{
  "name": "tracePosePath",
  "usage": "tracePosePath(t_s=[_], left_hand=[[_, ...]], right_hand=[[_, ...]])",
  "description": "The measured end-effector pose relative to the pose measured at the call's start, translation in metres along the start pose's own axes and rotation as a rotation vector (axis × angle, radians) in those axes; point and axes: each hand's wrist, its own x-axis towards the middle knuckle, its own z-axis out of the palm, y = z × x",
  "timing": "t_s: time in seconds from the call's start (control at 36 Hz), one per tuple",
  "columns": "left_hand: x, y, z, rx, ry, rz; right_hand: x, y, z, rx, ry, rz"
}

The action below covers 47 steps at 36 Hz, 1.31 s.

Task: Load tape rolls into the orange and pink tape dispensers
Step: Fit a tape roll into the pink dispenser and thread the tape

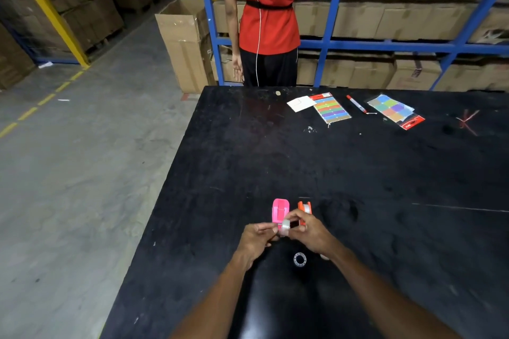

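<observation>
My left hand (254, 239) and right hand (308, 230) pinch a clear tape roll (285, 227) between their fingers, before the pink dispenser (280, 209) (orange dispenser (304, 207) just beside it).

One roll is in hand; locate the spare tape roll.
The spare tape roll lies flat on the black table, below the hands, between the forearms.

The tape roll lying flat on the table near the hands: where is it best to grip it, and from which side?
Probably from straight above, pinching the outer rim of the spare tape roll across its width. It lies flat on the black table with its hole facing up, so the rim is open all round, and both the left hand and right hand are close.
</observation>
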Motion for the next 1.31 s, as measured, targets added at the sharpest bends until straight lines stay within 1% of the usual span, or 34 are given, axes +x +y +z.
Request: tracePosePath(t_s=[0.11,0.19,0.31,0.36,0.5,0.64,0.72,0.81,0.86,0.94,1.08,1.19,1.31], left_hand=[[0.018,-0.007,-0.012,0.126,0.065,0.017],[0.038,-0.016,-0.023,0.272,0.099,0.023],[0.061,-0.018,-0.028,0.414,0.084,0.054],[0.072,-0.013,-0.027,0.482,0.041,0.058],[0.097,-0.009,-0.025,0.774,-0.133,0.18],[0.119,-0.018,-0.025,0.896,-0.182,0.23],[0.12,-0.017,-0.024,0.927,-0.193,0.249],[0.12,-0.019,-0.022,0.891,-0.173,0.267],[0.119,-0.02,-0.019,0.85,-0.13,0.242],[0.12,-0.018,-0.015,0.843,-0.08,0.252],[0.128,-0.019,-0.016,0.87,-0.104,0.235],[0.131,-0.018,-0.018,0.901,-0.126,0.265],[0.13,-0.014,-0.017,0.879,-0.128,0.269]], right_hand=[[0.027,0.004,-0.001,-0.07,0.023,0.04],[0.051,0.008,-0.002,-0.21,-0.006,-0.017],[0.081,0.018,-0.001,-0.381,-0.007,-0.037],[0.092,0.02,-0.001,-0.46,0.003,-0.04],[0.105,0.018,0.0,-0.673,-0.001,-0.058],[0.116,0.021,-0.006,-0.687,-0.026,-0.081],[0.116,0.02,-0.009,-0.707,-0.048,-0.074],[0.117,0.022,-0.008,-0.719,-0.04,-0.064],[0.119,0.024,-0.006,-0.731,-0.041,-0.057],[0.122,0.027,-0.004,-0.75,-0.057,-0.045],[0.125,0.024,-0.005,-0.809,-0.082,-0.029],[0.129,0.022,-0.006,-0.842,-0.128,-0.026],[0.131,0.019,-0.007,-0.888,-0.15,-0.031]])
